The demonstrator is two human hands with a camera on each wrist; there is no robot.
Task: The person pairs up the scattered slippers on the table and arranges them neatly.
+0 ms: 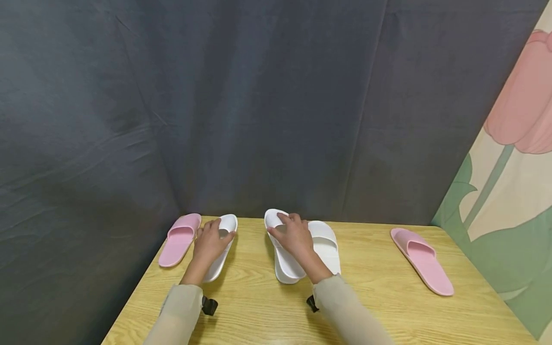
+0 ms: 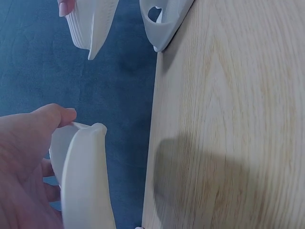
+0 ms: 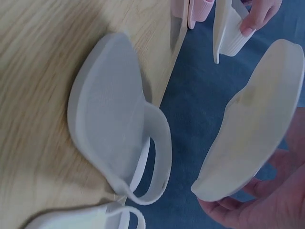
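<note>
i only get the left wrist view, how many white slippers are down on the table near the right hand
Observer: Two rest near the right hand: a broad-strapped, open-backed white slipper and a matching white slipper to its right in the head view.
Operator: ok, anything further right
Observer: Yes, a broad-strapped, open-backed pink slipper lies on the light wood-grain table.
Operator: and past that
Observer: Beyond the table's right edge is a cream panel printed with a large pink tulip and green leaves.
</note>
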